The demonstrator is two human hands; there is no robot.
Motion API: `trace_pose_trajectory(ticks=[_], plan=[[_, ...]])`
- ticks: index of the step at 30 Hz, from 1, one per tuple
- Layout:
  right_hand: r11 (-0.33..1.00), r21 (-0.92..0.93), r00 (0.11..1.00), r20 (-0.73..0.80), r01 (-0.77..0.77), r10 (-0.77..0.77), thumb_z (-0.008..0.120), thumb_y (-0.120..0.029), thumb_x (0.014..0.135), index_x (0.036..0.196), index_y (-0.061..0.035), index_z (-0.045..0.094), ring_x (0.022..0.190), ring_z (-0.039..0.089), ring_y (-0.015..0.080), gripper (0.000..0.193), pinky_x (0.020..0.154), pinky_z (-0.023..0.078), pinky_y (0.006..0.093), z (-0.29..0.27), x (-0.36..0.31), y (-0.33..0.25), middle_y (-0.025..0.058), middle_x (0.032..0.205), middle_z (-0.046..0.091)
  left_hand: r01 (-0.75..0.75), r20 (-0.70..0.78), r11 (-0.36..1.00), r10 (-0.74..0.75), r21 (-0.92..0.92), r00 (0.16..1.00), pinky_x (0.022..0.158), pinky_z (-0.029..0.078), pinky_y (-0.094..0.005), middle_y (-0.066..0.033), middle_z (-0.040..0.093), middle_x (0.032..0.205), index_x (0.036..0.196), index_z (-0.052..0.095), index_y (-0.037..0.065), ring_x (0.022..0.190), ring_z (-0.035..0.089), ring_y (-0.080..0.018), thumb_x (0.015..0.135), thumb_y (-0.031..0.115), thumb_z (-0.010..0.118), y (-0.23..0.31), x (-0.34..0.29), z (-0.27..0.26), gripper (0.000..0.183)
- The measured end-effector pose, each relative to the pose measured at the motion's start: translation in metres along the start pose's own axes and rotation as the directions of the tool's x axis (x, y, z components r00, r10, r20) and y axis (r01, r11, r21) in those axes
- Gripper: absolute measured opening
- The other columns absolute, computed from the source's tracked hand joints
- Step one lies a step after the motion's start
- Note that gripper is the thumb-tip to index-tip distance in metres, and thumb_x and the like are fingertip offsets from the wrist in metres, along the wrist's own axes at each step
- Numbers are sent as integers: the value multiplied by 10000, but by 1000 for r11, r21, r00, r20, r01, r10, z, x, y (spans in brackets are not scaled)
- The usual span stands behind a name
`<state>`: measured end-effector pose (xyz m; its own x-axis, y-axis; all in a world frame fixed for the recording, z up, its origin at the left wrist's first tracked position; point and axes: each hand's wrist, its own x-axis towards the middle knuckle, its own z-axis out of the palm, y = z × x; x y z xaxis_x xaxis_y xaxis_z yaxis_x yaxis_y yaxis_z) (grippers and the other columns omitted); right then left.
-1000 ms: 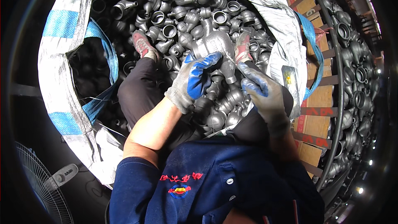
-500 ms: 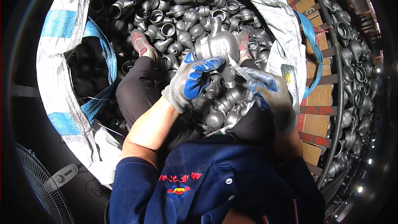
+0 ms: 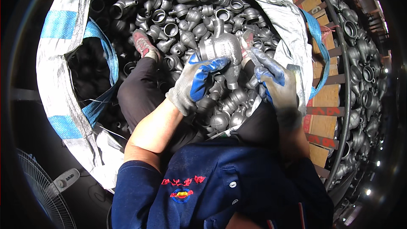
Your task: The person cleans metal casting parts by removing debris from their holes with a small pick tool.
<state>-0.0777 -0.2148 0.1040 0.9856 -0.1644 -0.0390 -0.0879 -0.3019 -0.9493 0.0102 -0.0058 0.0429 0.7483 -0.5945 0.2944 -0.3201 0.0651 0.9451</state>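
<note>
My left hand (image 3: 196,80), in a grey knit glove with blue coating, grips a silvery-grey metal pipe fitting (image 3: 224,47) by its near side. The fitting has a bulging round body, a threaded wide mouth on the left, and narrower necks pointing away from and toward me. Just right of it, my gloved right hand (image 3: 275,80) is apart from the fitting. Its fingers are drawn together, the index reaching forward; what they hold, if anything, I cannot make out. Below both hands lie many similar grey fittings (image 3: 220,121).
A large white woven sack (image 3: 59,76) with blue straps (image 3: 320,46) surrounds the pile and my legs. At right stands a metal-framed crate (image 3: 324,121) lined with cardboard, with more fittings (image 3: 364,74) beyond it. A fan (image 3: 42,191) is at lower left.
My right hand has drawn back a little to the right, away from the fitting. My left hand keeps its hold, with the fitting in nearly the same place.
</note>
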Motion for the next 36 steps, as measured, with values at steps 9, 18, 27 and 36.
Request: trace_pose_trajectory(ticks=[9,18,27,36], plan=[[909,-322,961,11,264,-275,595,22,826,1249,-67,620,843,668,189,433,736,535,306,5,-9,1,144,1021,655,-114,-30,986,118,120,993,930,487,-295,-62,638,1158,1246,581,-22,1076,586,-134,890,-15,525,-5,-3,0,360],[673,-632,894,74,384,-441,693,-27,756,1100,-110,671,789,640,322,355,683,539,396,7,-8,7,117,916,623,-7,-14,968,10,251,1000,900,507,-306,-85,640,1161,1272,563,-9,1051,614,-173,829,-81,525,-4,-3,-2,451],[784,-568,963,60,250,-263,656,39,760,1074,-19,677,909,667,333,321,823,537,360,2,-12,5,172,1016,678,356,192,195,-566,-914,802,808,536,-299,-111,652,1117,1247,568,-18,989,649,-215,799,-68,514,3,6,4,454],[768,-574,953,82,284,-291,657,-9,789,1045,-4,687,933,661,336,258,812,520,384,-1,-4,-6,194,1020,674,-185,27,952,184,246,983,913,504,-324,-167,676,1091,1206,606,-28,1043,648,-235,746,-93,546,1,-2,-6,468]])
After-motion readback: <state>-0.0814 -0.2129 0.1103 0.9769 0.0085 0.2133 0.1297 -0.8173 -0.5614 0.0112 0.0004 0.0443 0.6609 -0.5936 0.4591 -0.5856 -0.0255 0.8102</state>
